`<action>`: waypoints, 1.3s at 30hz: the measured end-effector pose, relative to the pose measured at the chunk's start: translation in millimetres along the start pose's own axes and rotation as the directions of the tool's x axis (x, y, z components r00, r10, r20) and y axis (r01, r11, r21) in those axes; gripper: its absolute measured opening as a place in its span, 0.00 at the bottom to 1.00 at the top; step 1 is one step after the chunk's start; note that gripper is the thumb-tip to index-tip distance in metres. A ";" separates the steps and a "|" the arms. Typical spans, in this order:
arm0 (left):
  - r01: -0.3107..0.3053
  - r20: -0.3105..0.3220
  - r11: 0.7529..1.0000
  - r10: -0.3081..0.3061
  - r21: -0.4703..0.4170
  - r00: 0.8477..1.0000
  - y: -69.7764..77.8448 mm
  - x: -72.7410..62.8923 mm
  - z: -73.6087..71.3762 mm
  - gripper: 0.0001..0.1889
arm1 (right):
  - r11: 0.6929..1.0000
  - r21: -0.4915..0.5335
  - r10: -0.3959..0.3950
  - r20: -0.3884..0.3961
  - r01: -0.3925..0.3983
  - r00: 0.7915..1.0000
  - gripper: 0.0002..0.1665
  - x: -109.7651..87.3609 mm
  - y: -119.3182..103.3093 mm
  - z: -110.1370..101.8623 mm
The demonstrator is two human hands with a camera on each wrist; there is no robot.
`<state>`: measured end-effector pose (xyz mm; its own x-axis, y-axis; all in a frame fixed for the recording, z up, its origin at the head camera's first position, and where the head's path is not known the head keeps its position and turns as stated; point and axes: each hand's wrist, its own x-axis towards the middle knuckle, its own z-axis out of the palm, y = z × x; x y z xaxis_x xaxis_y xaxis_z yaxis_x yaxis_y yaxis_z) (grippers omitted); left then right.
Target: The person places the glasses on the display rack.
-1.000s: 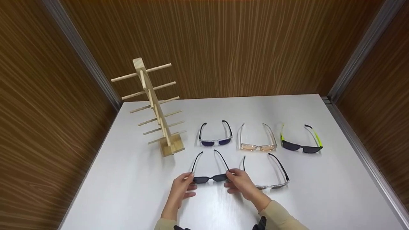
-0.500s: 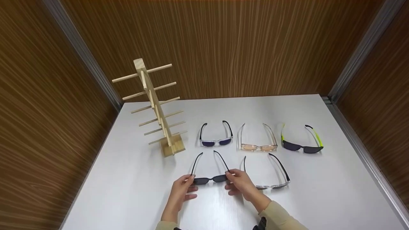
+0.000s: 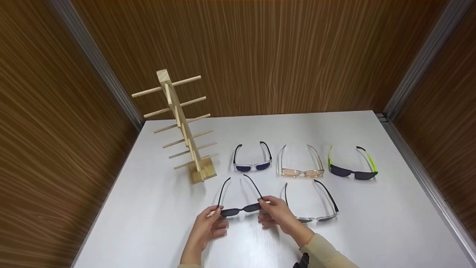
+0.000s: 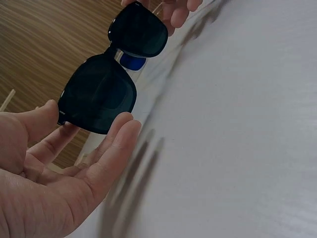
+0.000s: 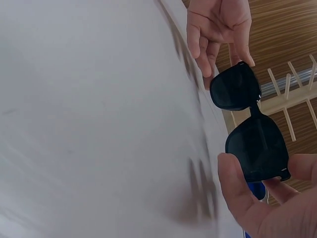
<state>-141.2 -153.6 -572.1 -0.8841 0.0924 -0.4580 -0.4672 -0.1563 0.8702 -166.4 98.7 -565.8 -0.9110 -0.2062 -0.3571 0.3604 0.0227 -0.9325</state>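
Observation:
Black sunglasses [image 3: 230, 212] with dark lenses are held between both hands, temples unfolded and pointing away. My left hand [image 3: 205, 227] pinches the left hinge corner with thumb and index finger. At the opposite corner my right hand [image 3: 279, 215] pinches the frame the same way. In the left wrist view the lens [image 4: 99, 94] stands over the white surface, with finger shadows below. The right wrist view shows both dark lenses [image 5: 257, 148] joined at the bridge, a hand at each end. Clear-framed glasses with dark temples [image 3: 327, 217] lie beside my right hand, partly hidden by it.
A wooden display rack [image 3: 182, 123] with several pegs stands at the left. Behind lie glasses with blue lenses [image 3: 243, 168], peach-tinted glasses [image 3: 312, 173] and black-and-lime sunglasses [image 3: 364, 175]. Wood-grain panels [image 3: 279, 56] enclose the white table [image 3: 141, 216].
Both hands have shifted slightly left with the black sunglasses, the left hand more so. The sunglasses now tilt a little, left end lower in the head view. The other glasses stay put.

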 end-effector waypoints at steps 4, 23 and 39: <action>-0.013 0.010 0.999 0.014 -0.040 1.000 -0.4 -2.0 -2.1 0.26 | 1.000 0.003 -0.019 0.019 0.019 1.000 0.28 1.9 1.1 -0.1; -0.068 -0.048 0.994 0.064 -0.089 0.997 7.8 -14.5 -14.4 0.24 | 0.996 -0.047 -0.074 0.142 0.081 0.987 0.29 10.4 -14.1 11.3; -0.089 -0.144 0.991 0.075 -0.099 0.987 17.3 -29.2 -29.7 0.25 | 0.992 -0.055 -0.100 0.165 0.111 0.981 0.26 19.5 -30.5 34.9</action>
<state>-123.8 -188.3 -549.0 -0.9086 -0.0620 -0.4130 -0.3847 -0.2606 0.8855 -188.1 59.9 -542.4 -0.8970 -0.3658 -0.2481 0.2457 0.0538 -0.9678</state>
